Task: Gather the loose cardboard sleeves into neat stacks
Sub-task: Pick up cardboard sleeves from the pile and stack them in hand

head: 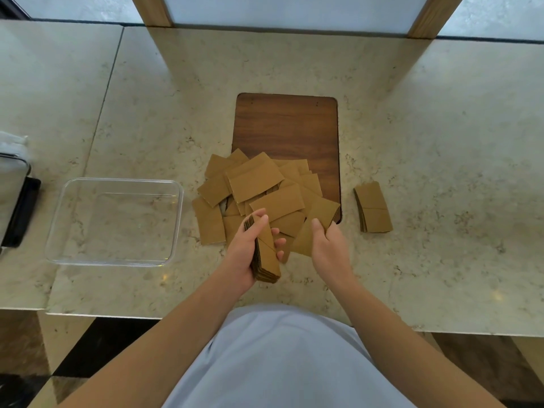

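Note:
A loose pile of brown cardboard sleeves [259, 187] lies on the marble counter, partly over a dark wooden board [287, 128]. My left hand [244, 251] grips a stack of sleeves [266, 260] held on edge just in front of the pile. To its right, my right hand [328, 245] pinches one loose sleeve [307, 234] at the pile's near right corner. A finished neat stack of sleeves [373, 208] rests on the counter to the right of the board.
A clear plastic container [114, 222] sits empty on the counter to the left of the pile. A grey and black device [14, 201] stands at the far left edge. The counter's front edge [265, 315] runs just below my hands.

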The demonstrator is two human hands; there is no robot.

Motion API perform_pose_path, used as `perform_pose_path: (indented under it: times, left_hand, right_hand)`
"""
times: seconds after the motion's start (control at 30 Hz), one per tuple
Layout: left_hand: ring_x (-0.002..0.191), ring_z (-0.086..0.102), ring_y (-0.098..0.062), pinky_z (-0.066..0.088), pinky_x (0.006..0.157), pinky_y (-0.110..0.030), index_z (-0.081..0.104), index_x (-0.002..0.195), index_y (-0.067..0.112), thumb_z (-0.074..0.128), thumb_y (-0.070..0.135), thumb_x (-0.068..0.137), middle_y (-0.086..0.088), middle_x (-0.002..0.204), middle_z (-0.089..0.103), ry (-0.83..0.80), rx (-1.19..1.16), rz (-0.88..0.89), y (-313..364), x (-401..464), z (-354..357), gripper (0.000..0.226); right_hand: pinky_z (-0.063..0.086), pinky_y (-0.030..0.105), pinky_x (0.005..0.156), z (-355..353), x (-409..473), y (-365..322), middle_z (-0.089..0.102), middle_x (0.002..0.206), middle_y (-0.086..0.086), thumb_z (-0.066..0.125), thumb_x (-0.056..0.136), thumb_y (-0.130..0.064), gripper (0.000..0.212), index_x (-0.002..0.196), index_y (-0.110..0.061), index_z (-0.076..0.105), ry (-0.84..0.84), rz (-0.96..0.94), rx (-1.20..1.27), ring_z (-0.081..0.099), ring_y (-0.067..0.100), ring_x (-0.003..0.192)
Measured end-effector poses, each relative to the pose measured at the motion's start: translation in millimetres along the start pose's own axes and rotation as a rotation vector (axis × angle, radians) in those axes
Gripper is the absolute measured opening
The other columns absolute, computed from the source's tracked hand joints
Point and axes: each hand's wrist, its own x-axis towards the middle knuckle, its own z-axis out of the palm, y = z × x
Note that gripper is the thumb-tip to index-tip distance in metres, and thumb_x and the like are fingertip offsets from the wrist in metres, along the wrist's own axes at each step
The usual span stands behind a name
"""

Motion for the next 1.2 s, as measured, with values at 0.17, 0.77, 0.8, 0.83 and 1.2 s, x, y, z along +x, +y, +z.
perform_pose_path:
  times: [0.17,0.77,0.8,0.83,1.2]
  left_hand:
    - [0.082,0.073,-0.030,0.061,0.068,-0.043,0.068,0.122,0.027,0.062,0.033,0.103,-0.018,0.104,0.071,-0.001,0.105,0.022,-1.8,-8.7,4.7,0.021]
    - [0.078,0.071,-0.015,0.062,0.075,-0.034,0.065,0.122,0.037,0.094,0.043,0.066,0.006,0.085,0.074,-0.062,0.340,0.447,-0.1,-21.1,16.3,0.063]
    - [0.070,0.069,-0.012,0.062,0.069,-0.030,0.064,0.122,0.040,0.094,0.037,0.067,0.008,0.077,0.072,-0.065,0.402,0.496,-1.5,-21.4,18.3,0.063]
    - [0.065,0.066,-0.011,0.060,0.064,-0.028,0.062,0.123,0.041,0.093,0.033,0.068,0.010,0.074,0.069,-0.060,0.451,0.536,-2.1,-21.5,20.4,0.064]
    - [0.073,0.064,-0.027,0.060,0.079,-0.051,0.067,0.119,0.025,0.067,0.042,0.098,-0.013,0.081,0.065,-0.073,0.003,0.229,19.2,-14.3,11.8,0.027]
  right_hand:
    - [0.045,0.015,0.046,-8.2,-21.8,-17.5,0.069,0.070,-0.015,0.043,0.106,-0.018,0.020,0.100,-0.027,0.059,-0.195,0.067,0.152,0.060,-0.004,0.055]
    - [0.048,0.019,0.033,8.3,-35.3,-35.2,0.074,0.073,0.011,0.044,0.106,-0.020,0.036,0.092,0.003,0.067,-0.323,0.879,1.181,0.072,0.017,0.052]
    - [0.043,0.017,0.031,11.1,-36.3,-33.6,0.070,0.066,0.007,0.044,0.106,-0.023,0.038,0.086,0.000,0.067,-0.370,0.896,1.174,0.066,0.014,0.044]
    - [0.038,0.016,0.028,12.5,-37.0,-32.7,0.063,0.059,0.002,0.045,0.105,-0.025,0.040,0.080,-0.003,0.067,-0.438,0.908,1.157,0.058,0.010,0.038]
    - [0.040,0.024,0.049,-2.5,-7.3,-22.8,0.059,0.065,0.000,0.060,0.086,-0.072,0.058,0.071,-0.017,0.068,-0.602,0.630,0.250,0.052,0.012,0.051]
